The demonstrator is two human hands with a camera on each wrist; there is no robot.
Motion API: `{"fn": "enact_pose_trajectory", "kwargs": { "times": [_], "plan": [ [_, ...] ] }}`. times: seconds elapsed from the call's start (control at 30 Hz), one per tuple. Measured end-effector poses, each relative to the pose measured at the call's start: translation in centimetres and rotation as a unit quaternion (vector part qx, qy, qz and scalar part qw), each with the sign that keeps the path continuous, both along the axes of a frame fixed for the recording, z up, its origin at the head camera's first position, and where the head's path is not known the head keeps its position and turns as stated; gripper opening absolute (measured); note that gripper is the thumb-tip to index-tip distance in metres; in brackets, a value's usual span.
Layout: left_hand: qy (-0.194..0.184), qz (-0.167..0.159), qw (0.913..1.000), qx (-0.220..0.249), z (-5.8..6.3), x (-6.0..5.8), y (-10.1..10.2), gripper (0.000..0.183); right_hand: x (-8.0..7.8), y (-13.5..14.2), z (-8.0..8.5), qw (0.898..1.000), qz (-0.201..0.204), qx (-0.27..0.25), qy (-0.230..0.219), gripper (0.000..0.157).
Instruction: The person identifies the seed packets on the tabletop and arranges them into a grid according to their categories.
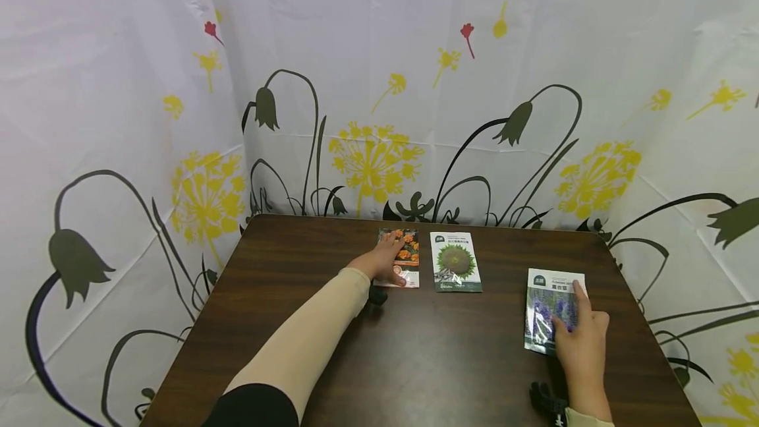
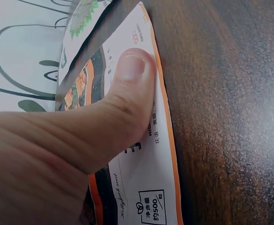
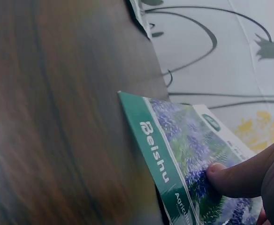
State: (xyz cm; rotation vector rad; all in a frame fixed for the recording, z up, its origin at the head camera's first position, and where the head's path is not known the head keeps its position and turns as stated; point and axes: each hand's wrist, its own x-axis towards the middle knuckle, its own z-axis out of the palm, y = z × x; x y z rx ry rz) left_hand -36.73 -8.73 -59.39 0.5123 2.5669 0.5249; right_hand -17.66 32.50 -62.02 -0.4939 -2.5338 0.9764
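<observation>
My left hand (image 1: 384, 261) lies spread over a seed packet with orange flowers (image 1: 408, 254) near the table's back edge. Its thumb (image 2: 133, 75) rests flat on the packet's white, orange-edged end in the left wrist view. At the right, my right hand (image 1: 584, 341) holds a seed packet with purple flowers (image 1: 545, 305). The thumb (image 3: 226, 177) presses on its printed front, and the index finger lies along the top right corner. In the right wrist view this packet's green end is tilted over the tabletop; the other fingers are mostly hidden behind it.
Between the hands, another seed packet (image 1: 455, 262) with a round green-fringed flower head lies flat near the back edge. The dark wooden table (image 1: 439, 361) meets a white curtain (image 1: 367, 51) printed with flowers behind and at both sides.
</observation>
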Motion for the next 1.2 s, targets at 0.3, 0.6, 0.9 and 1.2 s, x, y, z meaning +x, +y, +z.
{"fn": "enact_pose_trajectory", "kwargs": {
  "times": [0.3, 0.6, 0.9, 1.2],
  "plan": [
    [-0.011, 0.009, 0.9998, 0.013, 1.1, 0.6, 0.0, 0.119, -0.2, -2.7, -0.2, 0.997, 0.055, 0.054, 0.002, 0.052],
    [-0.014, 0.01, 0.9996, 0.023, 0.8, 0.5, -0.2, 0.12, -0.1, -4.6, -0.6, 0.991, 0.087, 0.083, -0.066, 0.07],
    [-0.008, 0.009, 0.9994, 0.031, 0.8, 0.2, -0.3, 0.12, 0.1, -5.6, -0.6, 0.987, 0.096, 0.09, -0.087, 0.061],
    [-0.015, 0.009, 0.9993, 0.033, 0.3, 0.4, -0.4, 0.12, 0.7, -6.0, -0.6, 0.983, 0.095, 0.104, -0.121, 0.061]
  ]
}}
